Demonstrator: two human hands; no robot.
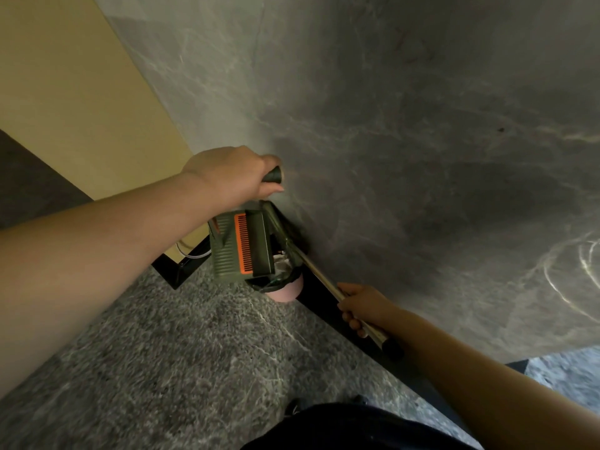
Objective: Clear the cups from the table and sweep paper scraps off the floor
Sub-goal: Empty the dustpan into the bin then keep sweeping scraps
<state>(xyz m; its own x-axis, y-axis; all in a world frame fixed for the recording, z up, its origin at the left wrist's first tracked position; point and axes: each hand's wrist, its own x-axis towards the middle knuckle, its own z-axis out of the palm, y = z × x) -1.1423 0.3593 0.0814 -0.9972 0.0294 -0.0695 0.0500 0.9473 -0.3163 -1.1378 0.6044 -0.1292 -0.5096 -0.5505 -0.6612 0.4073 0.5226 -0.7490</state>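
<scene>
Head view: left hand (232, 175) fingers wrap dustpan (242, 246) handle; right hand (365, 308) grips broom pole (319, 274), bristles hidden

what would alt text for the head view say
A left hand grips a green dustpan's handle above a pink bin holding white scraps, while the right hand grips a broom pole beside a grey marble table.

dim, soft motion blur; glare streaks on table (578, 271) at right; wide-angle edge bending.
</scene>
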